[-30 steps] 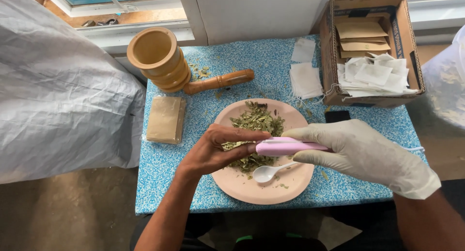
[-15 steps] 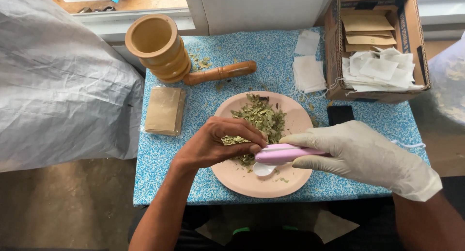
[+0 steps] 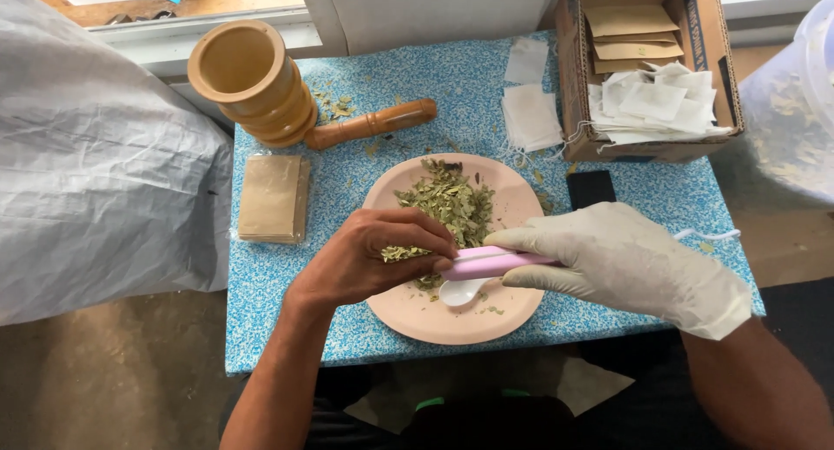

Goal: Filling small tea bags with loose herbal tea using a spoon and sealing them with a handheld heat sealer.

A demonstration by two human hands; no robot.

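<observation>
Head view: wooden mortar (image 3: 248, 81), pestle (image 3: 372, 122), sachet carton (image 3: 647, 63) on blue tabletop (image 3: 287, 285). Over plate (image 3: 434, 315): pink sealer (image 3: 491, 262), lying left-right, in gloved right hand (image 3: 621, 263) grip; left hand (image 3: 378, 259) pinching leaf-filled sachet (image 3: 401, 253).

Bare left hand (image 3: 369, 261), forearm unsleeved. Right hand (image 3: 612, 259) in wrinkled off-white latex glove, cuff bunched at wrist; forearm beyond bare.

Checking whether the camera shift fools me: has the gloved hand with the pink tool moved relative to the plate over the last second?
Barely. The right hand keeps the pink tool over the plate above the white spoon.
</observation>
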